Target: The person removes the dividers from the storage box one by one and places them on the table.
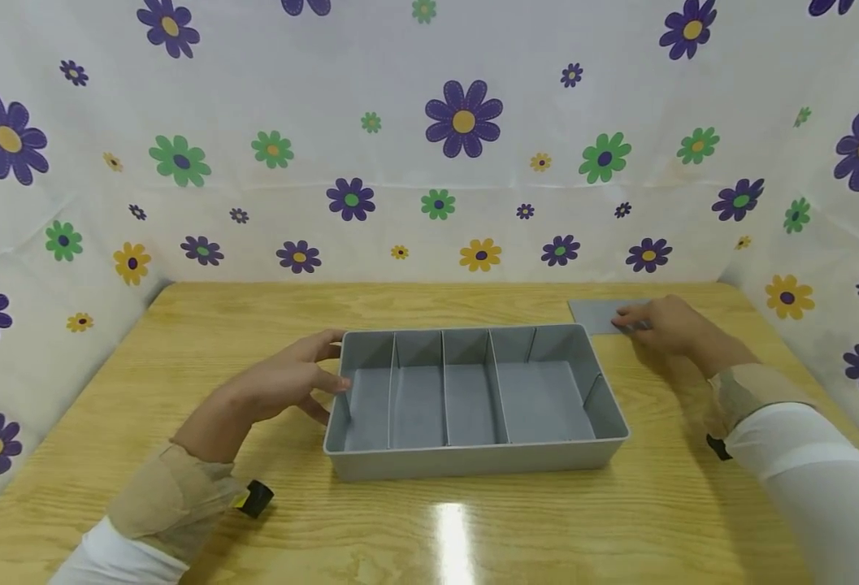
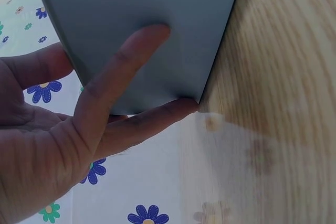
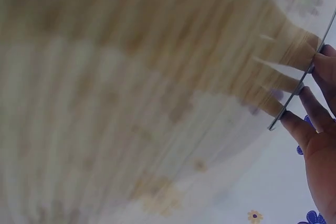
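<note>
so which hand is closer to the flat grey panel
Right: the right hand touches the flat grey panel; the left hand is well left of it, touching the grey tray.

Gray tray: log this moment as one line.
left hand: touches left end of gray tray | right hand: touches gray panel | gray tray: four compartments, on table

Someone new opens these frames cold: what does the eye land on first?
Probably the white cloth printed with purple, green and yellow flowers, rising behind the pale wooden table. Next, the long grey rectangular divided tray near the table's middle, with the person's left hand at its left end. Then the thin flat grey panel at the far right, touched by the right hand.
</note>
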### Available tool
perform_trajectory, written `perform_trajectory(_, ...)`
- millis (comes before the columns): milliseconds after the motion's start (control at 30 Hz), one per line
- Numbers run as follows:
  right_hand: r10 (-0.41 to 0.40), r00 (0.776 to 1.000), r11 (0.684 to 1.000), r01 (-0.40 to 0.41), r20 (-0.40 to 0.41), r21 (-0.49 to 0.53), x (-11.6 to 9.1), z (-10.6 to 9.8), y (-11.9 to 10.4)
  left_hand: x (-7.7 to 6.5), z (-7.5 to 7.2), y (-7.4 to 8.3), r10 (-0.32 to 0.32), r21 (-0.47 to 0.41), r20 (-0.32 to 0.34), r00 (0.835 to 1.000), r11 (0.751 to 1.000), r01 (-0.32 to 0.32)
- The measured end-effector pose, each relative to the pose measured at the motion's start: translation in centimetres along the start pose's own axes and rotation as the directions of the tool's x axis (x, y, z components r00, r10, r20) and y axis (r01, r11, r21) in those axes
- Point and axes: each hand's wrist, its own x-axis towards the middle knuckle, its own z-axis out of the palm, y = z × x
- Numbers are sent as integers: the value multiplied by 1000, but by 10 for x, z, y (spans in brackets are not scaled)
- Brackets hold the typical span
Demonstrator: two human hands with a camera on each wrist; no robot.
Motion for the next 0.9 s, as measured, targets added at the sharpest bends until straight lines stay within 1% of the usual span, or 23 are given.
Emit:
perform_trajectory(67, 3, 1000, 1000, -3, -7, -13, 5, 1, 1, -1, -1, 0, -1, 9, -3, 1000, 1000, 1)
perform_trajectory(233, -51, 997, 998, 48, -52, -47, 17, 2, 5, -1, -3, 2, 6, 12, 1, 1000, 1000, -6)
perform_trajectory(300, -53, 997, 998, 50, -58, -49, 21, 0, 4, -2, -3, 1, 7, 4, 2, 1000, 1000, -7)
perform_trajectory(367, -25, 998, 999, 23, -50, -39, 24, 0, 4, -3, -2, 0, 6, -1, 0, 1000, 1000, -6)
perform_trajectory(467, 51, 999, 999, -51, -16, -10, 25, 4, 5, -4, 1, -3, 2, -10, 3, 1000, 1000, -2)
perform_trajectory(567, 120, 993, 992, -121, 19, 27, 26, 7, 7, -4, 4, -5, -1, -21, 13, 1000, 1000, 1)
perform_trajectory(667, 168, 985, 984, -171, 45, 54, 29, 7, 6, -5, 5, -6, 8, -27, 19, 1000, 1000, -8)
perform_trajectory(800, 183, 982, 981, -186, 51, 55, 36, 1, 5, -4, 2, -4, 23, -20, 13, 1000, 1000, -22)
perform_trajectory(900, 169, 985, 984, -170, 32, 45, 41, -9, -1, -4, -2, -1, 25, -15, 10, 1000, 1000, -25)
